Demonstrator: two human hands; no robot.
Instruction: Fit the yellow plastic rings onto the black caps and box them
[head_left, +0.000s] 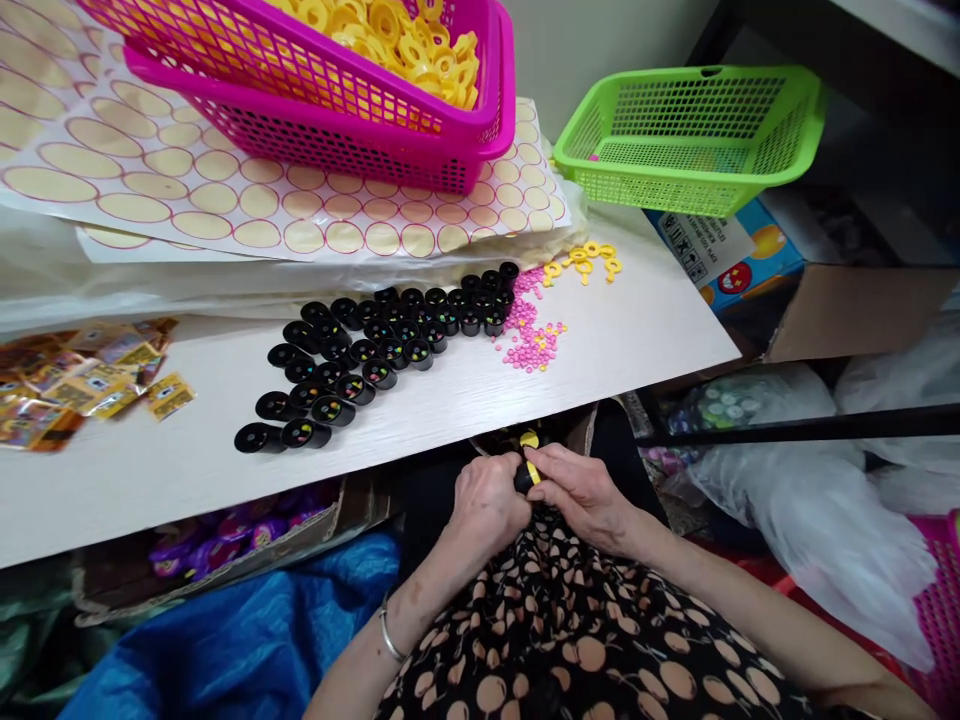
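My left hand (487, 500) and my right hand (581, 492) meet over my lap, below the table's front edge. Both are closed around one small black tube with a yellow cap (527, 476); the fingers press on it from each side. Another yellow-and-black piece (528, 440) lies just behind them in my lap. On the white table (637, 330) stand several open black tubes (375, 350) in rows, with coloured bits inside. Beside them lie a heap of pink beads (531, 335) and a few yellow rings (583, 260).
A pink basket (315, 130) full of yellow rings (405, 40) sits on sticker sheets (225, 200) at the back. A green basket (694, 135) stands at the right. Yellow packets (82, 380) lie at the left. Boxes, plastic bags (795, 500) and blue cloth (247, 640) crowd the floor.
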